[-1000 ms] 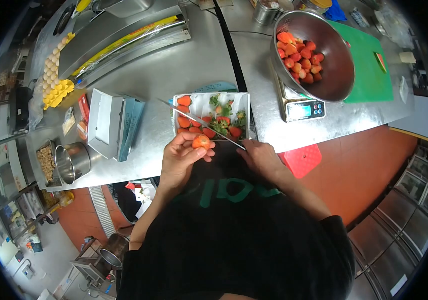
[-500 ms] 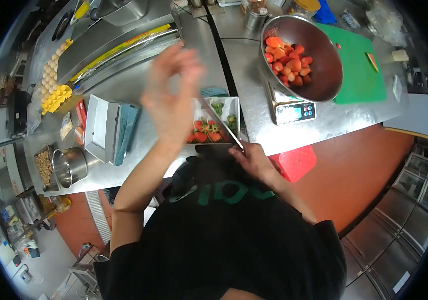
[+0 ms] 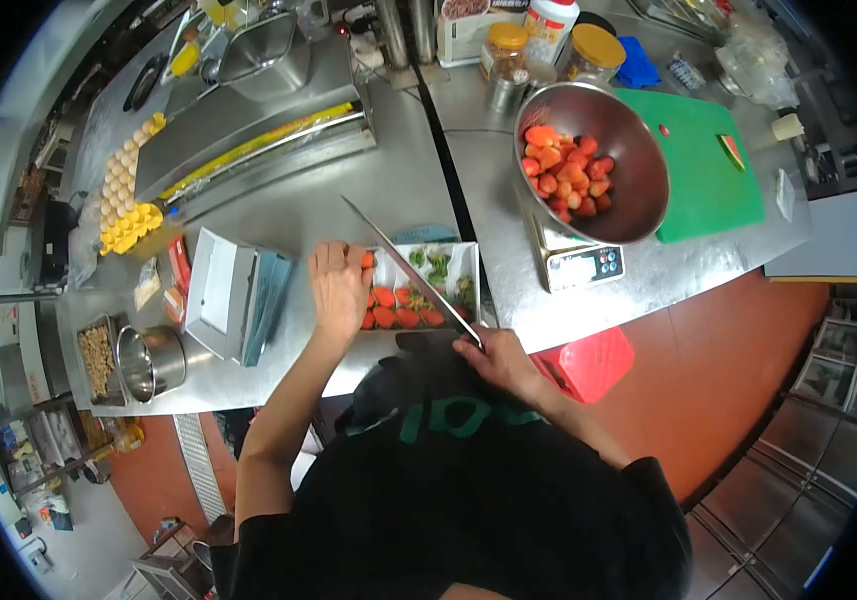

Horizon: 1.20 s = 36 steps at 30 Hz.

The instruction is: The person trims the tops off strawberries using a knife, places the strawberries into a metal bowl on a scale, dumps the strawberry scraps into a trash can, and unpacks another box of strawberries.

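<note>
I see the right hand (image 3: 501, 358) wrapped tight around a long knife (image 3: 416, 280). The blade points out and left from that hand, over the white box (image 3: 474, 266). The left hand (image 3: 338, 285) has bent fingers beside one red strawberry (image 3: 368, 259); I can't tell if it grips it. More strawberries (image 3: 384, 297) lie between my two hands. A metal bowl (image 3: 641, 185) sits far out, right of the right hand.

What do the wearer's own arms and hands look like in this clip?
The left hand and right hand are ungloved, with no watch or cable visible. Short black fabric sleeves leave the forearms uncovered; they belong to a black top with green lettering across it.
</note>
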Available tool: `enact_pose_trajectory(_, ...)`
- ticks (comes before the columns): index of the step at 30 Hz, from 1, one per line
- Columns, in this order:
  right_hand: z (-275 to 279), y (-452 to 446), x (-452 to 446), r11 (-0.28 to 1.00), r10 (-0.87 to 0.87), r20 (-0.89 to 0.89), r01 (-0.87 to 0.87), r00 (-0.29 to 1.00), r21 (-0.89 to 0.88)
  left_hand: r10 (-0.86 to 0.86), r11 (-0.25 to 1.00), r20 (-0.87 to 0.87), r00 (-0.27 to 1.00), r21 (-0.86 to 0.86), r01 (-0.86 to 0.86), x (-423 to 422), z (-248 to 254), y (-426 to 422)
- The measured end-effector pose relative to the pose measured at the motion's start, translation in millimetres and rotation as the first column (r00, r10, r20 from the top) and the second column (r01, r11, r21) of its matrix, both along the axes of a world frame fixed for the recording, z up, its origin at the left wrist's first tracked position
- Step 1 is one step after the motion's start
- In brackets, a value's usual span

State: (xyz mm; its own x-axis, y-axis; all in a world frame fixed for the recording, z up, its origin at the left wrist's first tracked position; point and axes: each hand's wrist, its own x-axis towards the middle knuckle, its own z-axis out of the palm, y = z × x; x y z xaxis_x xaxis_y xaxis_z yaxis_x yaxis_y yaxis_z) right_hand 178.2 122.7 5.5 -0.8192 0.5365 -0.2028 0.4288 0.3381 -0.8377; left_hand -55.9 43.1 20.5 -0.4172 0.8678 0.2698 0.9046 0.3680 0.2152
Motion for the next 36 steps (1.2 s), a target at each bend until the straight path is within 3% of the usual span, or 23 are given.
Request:
enact_pose_trajectory(5,6,2,1,0.992,0.006,0.060,0.002,0.998,-0.124,-0.064,0.998,-0.042,0.997,-0.009,0.064,3,-10,0)
enact_pose_trajectory(9,1,1,2,1.000,0.009,0.028,-0.009,1.000,-0.020,-0.055,0.998,0.026,0.998,0.018,0.055,-4,-10,0)
enact_pose_trajectory(12,11,-2,0,0.999,-0.024,-0.001,0.024,1.000,-0.037,0.068,0.970,0.463,0.884,0.176,-0.167,-5,3,-9)
enact_pose_trajectory(13,14,-2,-1,0.999,-0.022,-0.017,0.022,1.000,-0.032,0.074,0.973,0.470,0.880,0.161,-0.167,-2,7,-13)
enact_pose_trajectory(14,18,-3,-3,0.999,-0.024,-0.010,0.023,1.000,-0.043,0.038,0.952,0.793,0.608,0.156,-0.263,1,10,-18)
enact_pose_trajectory(15,21,-3,-6,1.000,-0.001,-0.082,-0.001,0.997,-0.019,-0.031,0.929,0.972,0.232,0.114,-0.352,5,13,-22)
enact_pose_trajectory(16,24,-3,-8,1.000,0.024,-0.155,-0.023,0.988,0.008,-0.067,0.926,0.995,0.070,0.088,-0.367,14,16,-25)
enact_pose_trajectory(17,28,-3,-11,1.000,0.022,-0.152,-0.022,0.988,0.002,-0.060,0.927,0.996,0.068,0.081,-0.366,20,15,-29)
enact_pose_trajectory(19,34,-2,-13,0.991,0.132,-0.215,-0.131,0.968,0.019,-0.177,0.940,0.977,-0.116,0.132,-0.314,30,12,-37)
enact_pose_trajectory(23,36,0,-11,0.981,0.182,-0.214,-0.192,0.960,-0.027,-0.203,0.943,0.974,-0.104,0.166,-0.290,35,9,-43)
enact_pose_trajectory(28,38,7,-4,0.930,0.255,-0.035,-0.255,0.966,-0.265,-0.193,0.948,0.968,-0.160,0.142,-0.285,38,6,-48)
enact_pose_trajectory(31,40,7,-3,0.934,0.234,-0.036,-0.235,0.972,-0.270,-0.135,0.955,0.970,-0.201,0.073,-0.288,39,0,-52)
enact_pose_trajectory(33,37,6,0,0.938,0.204,-0.050,-0.210,0.978,-0.276,-0.203,0.933,0.925,-0.320,0.084,-0.351,38,-10,-57)
enact_pose_trajectory(36,35,8,1,0.942,0.171,-0.045,-0.177,0.984,-0.284,-0.187,0.943,0.942,-0.280,0.093,-0.319,38,-6,-58)
